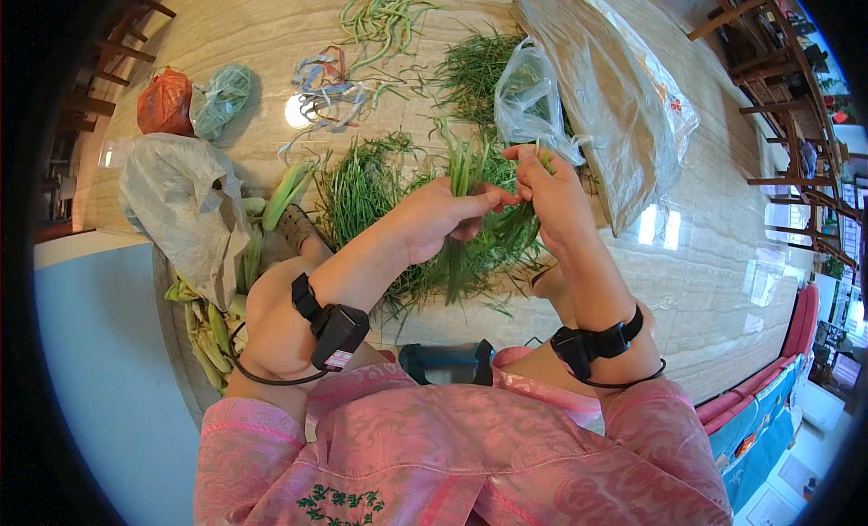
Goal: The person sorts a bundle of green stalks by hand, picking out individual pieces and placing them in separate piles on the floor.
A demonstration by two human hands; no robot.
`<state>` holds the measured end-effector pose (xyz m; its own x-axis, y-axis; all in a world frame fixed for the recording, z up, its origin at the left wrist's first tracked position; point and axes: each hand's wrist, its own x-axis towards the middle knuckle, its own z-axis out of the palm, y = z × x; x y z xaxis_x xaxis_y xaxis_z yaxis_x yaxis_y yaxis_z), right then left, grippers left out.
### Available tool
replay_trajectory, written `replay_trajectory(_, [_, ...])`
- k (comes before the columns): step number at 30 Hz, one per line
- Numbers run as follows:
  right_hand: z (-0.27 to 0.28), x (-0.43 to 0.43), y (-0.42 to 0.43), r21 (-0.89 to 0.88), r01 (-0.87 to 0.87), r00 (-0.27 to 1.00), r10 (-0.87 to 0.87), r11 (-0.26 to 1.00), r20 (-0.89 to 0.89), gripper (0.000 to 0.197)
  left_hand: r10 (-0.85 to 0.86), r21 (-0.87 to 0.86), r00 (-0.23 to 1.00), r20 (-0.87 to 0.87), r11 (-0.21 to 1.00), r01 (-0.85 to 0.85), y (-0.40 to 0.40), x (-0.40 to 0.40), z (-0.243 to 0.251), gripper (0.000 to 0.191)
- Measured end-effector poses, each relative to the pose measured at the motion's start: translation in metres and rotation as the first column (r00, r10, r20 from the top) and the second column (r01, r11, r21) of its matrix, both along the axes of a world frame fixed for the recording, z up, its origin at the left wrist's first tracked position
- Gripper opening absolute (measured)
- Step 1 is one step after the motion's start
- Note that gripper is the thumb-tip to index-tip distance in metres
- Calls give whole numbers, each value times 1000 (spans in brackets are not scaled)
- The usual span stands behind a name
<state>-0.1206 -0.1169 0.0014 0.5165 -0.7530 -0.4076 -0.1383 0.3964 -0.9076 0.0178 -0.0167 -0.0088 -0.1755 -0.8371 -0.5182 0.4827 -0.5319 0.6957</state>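
My left hand (444, 217) grips an upright bundle of green stalks (461, 163), pale at the top, with the thin leaves hanging below the palm. In my right hand (556, 197) is a smaller bunch of greens (519, 231), its leaves drooping beneath the fingers. The fingertips of both hands nearly meet; whether they touch, I cannot tell. Under and behind them a loose pile of long-leaved greens (363, 193) spreads over the floor. Another heap of greens (475, 65) lies farther off, partly behind a clear plastic bag (529, 95).
A brown woven sack (603, 98) lies flat at the right. Long beans (386, 14) and tangled straps (329, 81) are farther away. Red (165, 102) and green (224, 98) plastic bags stand left, beyond a pale sack (183, 187) and corn husks (210, 336). Wooden chairs (790, 109) line the right.
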Motion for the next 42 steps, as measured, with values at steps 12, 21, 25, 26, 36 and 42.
replay_trajectory(12, [-2,3,2,200,-4,989,-26,980,146,17,23,-27,998,-60,999,-25,-1,0,3,27])
replay_trajectory(21, [3,-2,3,33,-79,997,79,996,-21,13,130,42,991,24,991,-131,-2,-3,12,19])
replay_trajectory(25, [13,-1,1,-175,-59,986,30,983,-163,14,116,102,984,136,986,-130,-3,1,10,18])
replay_trajectory(26, [12,-3,-2,-174,-59,986,30,983,-164,14,122,108,983,136,985,-137,-3,1,12,16])
replay_trajectory(36, [18,-9,-17,-381,84,945,-196,921,-264,22,163,100,983,-81,983,-155,-1,3,4,17])
replay_trajectory(42, [11,2,4,61,-94,995,95,994,-7,20,98,109,985,-145,991,-83,-3,-1,2,22])
